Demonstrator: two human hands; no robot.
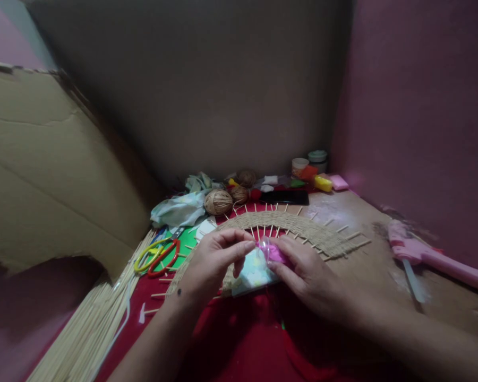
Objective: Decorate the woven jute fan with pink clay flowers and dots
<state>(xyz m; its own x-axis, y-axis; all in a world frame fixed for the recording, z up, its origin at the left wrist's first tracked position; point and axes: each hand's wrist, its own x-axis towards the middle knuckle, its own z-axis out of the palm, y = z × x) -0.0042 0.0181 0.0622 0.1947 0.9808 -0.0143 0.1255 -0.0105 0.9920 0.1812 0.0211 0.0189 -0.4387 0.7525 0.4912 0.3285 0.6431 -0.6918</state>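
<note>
A small bright pink packet [278, 253] with clear plastic at its end sits in the curled fingers of my right hand [308, 270]. My left hand [219, 257] is closed in a pinch beside the packet's left end; what lies between thumb and fingertip is too small to make out. Under both hands is a pale blue-green piece with a yellowish pattern [249, 273]. Around it curves a woven tan arch [258, 218] with thin sticks poking out on both edges, partly hidden by my hands.
Yellow and red-handled scissors [157, 257] lie left on green material, near a bundle of thin sticks [87, 313]. Twine balls [218, 202], a black phone [286, 198], a yellow packet [323, 183] and a cup [299, 166] stand behind. A pink glue gun [438, 260] lies right. Cardboard [43, 175] rises left.
</note>
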